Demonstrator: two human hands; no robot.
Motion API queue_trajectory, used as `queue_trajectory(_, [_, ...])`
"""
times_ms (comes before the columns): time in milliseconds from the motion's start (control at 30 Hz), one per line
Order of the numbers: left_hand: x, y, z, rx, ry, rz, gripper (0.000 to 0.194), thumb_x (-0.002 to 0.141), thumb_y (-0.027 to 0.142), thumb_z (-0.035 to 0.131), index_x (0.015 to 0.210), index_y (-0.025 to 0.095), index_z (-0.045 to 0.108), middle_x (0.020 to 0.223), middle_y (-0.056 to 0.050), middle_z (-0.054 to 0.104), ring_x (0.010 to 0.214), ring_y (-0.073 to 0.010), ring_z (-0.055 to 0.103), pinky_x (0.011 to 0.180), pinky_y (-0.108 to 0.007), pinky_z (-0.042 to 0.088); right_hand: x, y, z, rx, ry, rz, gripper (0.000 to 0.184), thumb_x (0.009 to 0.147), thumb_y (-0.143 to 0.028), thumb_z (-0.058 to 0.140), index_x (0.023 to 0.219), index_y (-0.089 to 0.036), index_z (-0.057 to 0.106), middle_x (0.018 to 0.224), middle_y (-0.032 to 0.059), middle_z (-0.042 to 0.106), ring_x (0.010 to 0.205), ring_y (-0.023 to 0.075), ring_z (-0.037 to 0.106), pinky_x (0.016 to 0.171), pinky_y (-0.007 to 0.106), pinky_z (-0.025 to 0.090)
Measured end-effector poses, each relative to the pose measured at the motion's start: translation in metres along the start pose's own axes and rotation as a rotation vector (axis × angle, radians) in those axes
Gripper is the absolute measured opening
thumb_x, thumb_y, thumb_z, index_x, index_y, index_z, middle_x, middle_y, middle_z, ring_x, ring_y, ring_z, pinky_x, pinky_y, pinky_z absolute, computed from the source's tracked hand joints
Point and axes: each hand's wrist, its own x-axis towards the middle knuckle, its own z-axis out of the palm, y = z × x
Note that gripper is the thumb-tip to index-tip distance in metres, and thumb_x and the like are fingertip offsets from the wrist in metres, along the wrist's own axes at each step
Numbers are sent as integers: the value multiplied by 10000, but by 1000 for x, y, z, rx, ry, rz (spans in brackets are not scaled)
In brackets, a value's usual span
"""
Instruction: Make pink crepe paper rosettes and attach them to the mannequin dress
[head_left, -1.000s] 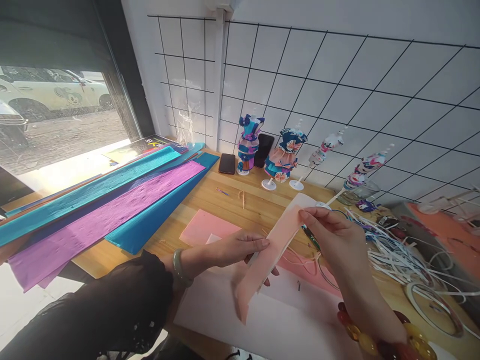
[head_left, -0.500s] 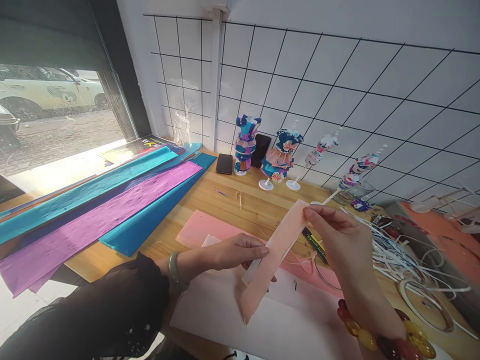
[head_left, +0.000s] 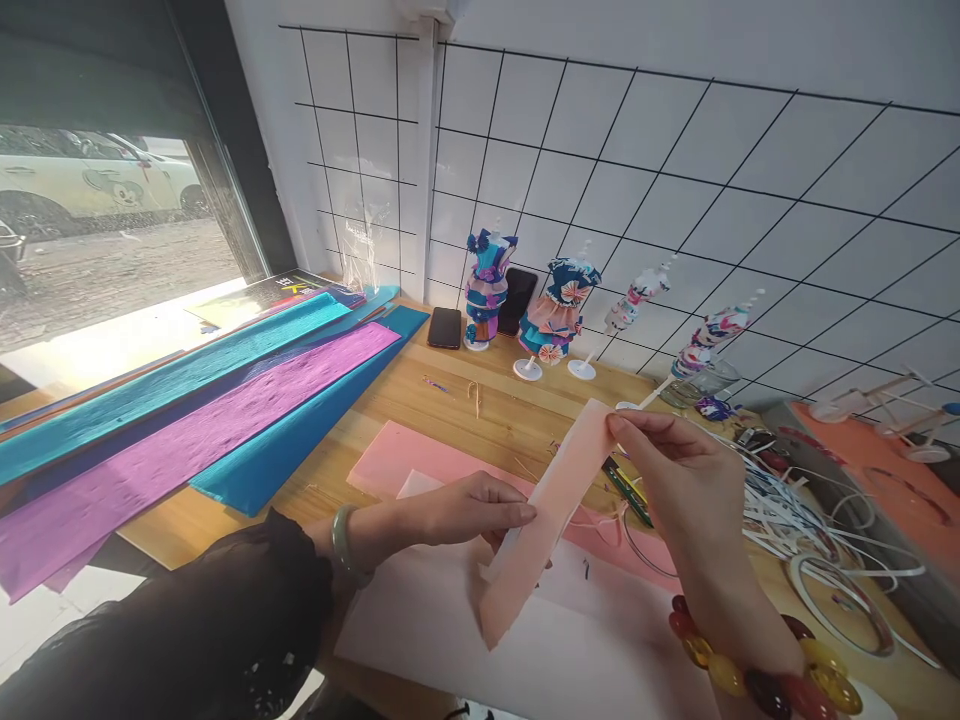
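Observation:
A strip of pale pink paper (head_left: 551,510) slants between my two hands, above a large white sheet (head_left: 450,620). My right hand (head_left: 675,470) pinches its upper end between thumb and fingertips. Lower down, my left hand (head_left: 480,510) is closed on the strip's left edge, thumb on top and the other fingers mostly hidden behind it. The strip's lower end hangs free, with a whitish layer showing along its edge. Beneath the hands, pink paper (head_left: 390,455) lies partly under the white sheet. A utility knife (head_left: 628,492) lies just left of my right wrist.
Turquoise (head_left: 262,335), purple (head_left: 300,400) and blue paper strips (head_left: 255,475) spread across the left. Small dress forms, one in a blue and purple dress (head_left: 487,290), stand along the wall beside phones (head_left: 445,327). Loose white strips (head_left: 787,515) pile up on the right.
My left hand's hold on the strip looks slightly shifted, with fewer fingertips showing beyond its edge. The strip's lower end lies slightly flatter. The whole view has moved a little.

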Motion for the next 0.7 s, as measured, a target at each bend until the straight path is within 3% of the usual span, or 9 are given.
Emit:
queue_trajectory(200, [0,-2,0,51,43,0,471,793,543,464,880,129,669,816,-65,662,674,-115,583,621,-214,435,-1,-1,0,40,7,9,150,647,-296,717,761,-200,703,770,32,702,702,161,646,649,274,542])
queue_trajectory(700, [0,-2,4,3,19,-4,433,791,522,486,852,124,647,820,-58,663,728,-133,611,674,-228,457,-4,-2,3,26,17,-25,184,665,-307,707,809,-193,691,764,33,684,694,164,645,686,317,555])
